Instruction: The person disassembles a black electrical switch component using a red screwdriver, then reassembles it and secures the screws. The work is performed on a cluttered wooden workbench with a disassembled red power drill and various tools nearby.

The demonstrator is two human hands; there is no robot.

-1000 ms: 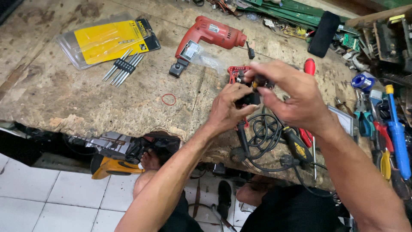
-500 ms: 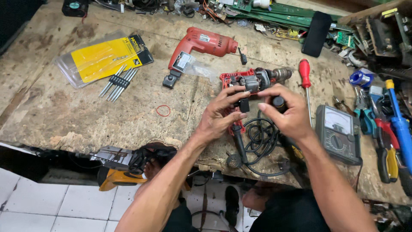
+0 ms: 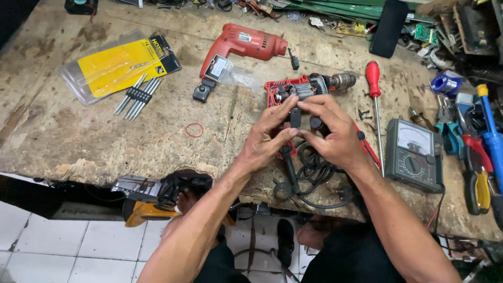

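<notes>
An opened red drill [image 3: 306, 90] lies on the worn wooden bench [image 3: 78, 141], its motor and chuck exposed. Just in front of it my left hand [image 3: 267, 139] and my right hand [image 3: 330, 131] pinch a small black part [image 3: 295, 117] between thumbs and fingers. The part joins a black power cord [image 3: 309, 167] that coils under my hands toward the bench's front edge.
A whole red drill [image 3: 241, 44] lies behind. Drill bits [image 3: 137, 97] and a yellow package [image 3: 118, 65] are at left, a red rubber band [image 3: 194, 130] in the middle. A red-handled screwdriver [image 3: 374, 91], an analog multimeter [image 3: 414, 154] and pliers [image 3: 474, 167] are at right.
My right hand has drawn back from over the opened drill, uncovering it. Both hands have come closer to me and now hold the small black part between them.
</notes>
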